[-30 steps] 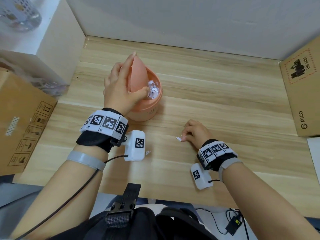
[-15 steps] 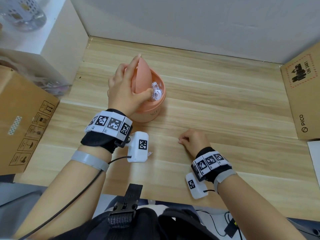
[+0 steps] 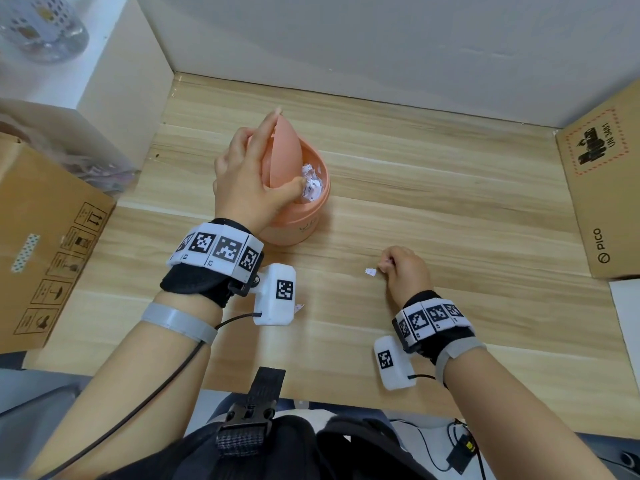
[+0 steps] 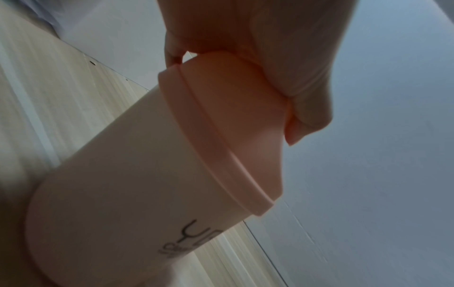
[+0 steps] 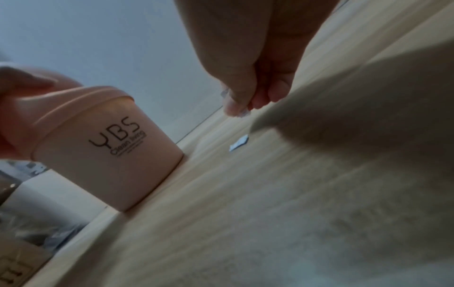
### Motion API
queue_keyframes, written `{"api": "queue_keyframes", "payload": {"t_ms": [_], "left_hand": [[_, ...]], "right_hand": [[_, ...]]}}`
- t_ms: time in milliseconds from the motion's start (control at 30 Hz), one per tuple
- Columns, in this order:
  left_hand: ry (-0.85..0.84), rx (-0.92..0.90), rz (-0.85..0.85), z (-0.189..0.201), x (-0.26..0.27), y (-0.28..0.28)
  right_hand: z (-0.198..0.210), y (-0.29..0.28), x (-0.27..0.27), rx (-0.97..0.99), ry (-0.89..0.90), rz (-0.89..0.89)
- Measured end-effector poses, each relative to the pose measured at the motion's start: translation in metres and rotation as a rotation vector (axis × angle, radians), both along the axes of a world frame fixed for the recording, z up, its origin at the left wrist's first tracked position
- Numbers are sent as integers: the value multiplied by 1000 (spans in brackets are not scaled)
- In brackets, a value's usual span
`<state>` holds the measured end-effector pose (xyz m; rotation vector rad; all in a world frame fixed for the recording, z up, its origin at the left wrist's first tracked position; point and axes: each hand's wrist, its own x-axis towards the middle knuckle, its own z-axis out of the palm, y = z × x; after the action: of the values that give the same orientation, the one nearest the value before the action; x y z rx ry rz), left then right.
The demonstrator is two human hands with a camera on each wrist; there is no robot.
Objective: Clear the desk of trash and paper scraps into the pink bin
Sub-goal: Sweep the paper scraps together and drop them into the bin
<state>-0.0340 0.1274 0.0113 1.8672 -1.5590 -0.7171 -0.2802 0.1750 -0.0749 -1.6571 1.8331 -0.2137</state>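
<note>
Just beside the right hand (image 3: 405, 268) fingers (image 5: 236, 104) lies a paper scrap (image 3: 370, 271).

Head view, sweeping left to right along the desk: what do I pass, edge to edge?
cardboard box with handling symbols → left hand holding the swing lid open → pink bin → loose paper scrap → right hand pinching a small scrap → PICO cardboard box.
</note>
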Motion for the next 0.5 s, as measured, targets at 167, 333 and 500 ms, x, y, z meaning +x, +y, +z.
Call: {"api": "queue_keyframes", "payload": {"t_ms": [167, 333, 500], "left_hand": [[0, -4, -5, 0, 0, 0], [7, -8, -2, 0, 0, 0], [7, -8, 0, -2, 1, 0]], "right_hand": [[-4, 3, 4, 40, 48, 57], [-1, 3, 7, 37, 185, 224], [-3, 5, 12, -48, 261, 331]]}}
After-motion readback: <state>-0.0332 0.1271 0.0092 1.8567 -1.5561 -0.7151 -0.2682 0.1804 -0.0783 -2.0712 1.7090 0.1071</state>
